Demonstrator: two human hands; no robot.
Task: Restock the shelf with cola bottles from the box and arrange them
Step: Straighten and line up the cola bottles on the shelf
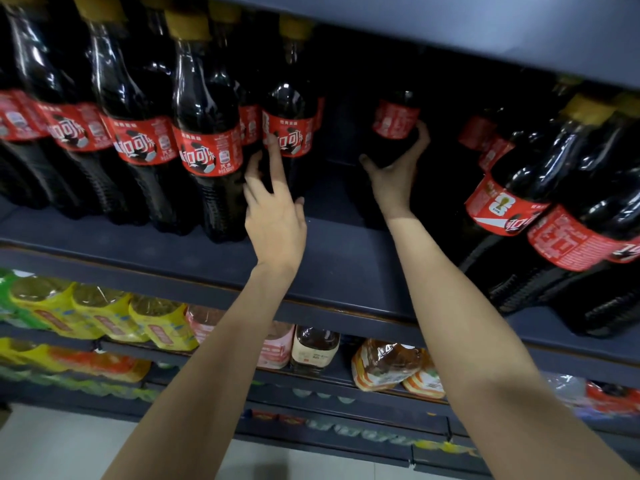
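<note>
Rear bottle [394,128] upright deep on shelf [346,258], in gap between rows. Right hand [394,174] grips its lower body. Left hand [273,209] open, fingers straight, touching front bottle [291,133] label. Mixed drinks [162,323] on lower shelves.

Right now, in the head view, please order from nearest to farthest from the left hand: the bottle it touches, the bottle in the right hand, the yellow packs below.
1. Touched bottle, at the left hand fingertips.
2. Held bottle, right, deep in the shelf.
3. Yellow packs, lower left shelf.
</note>
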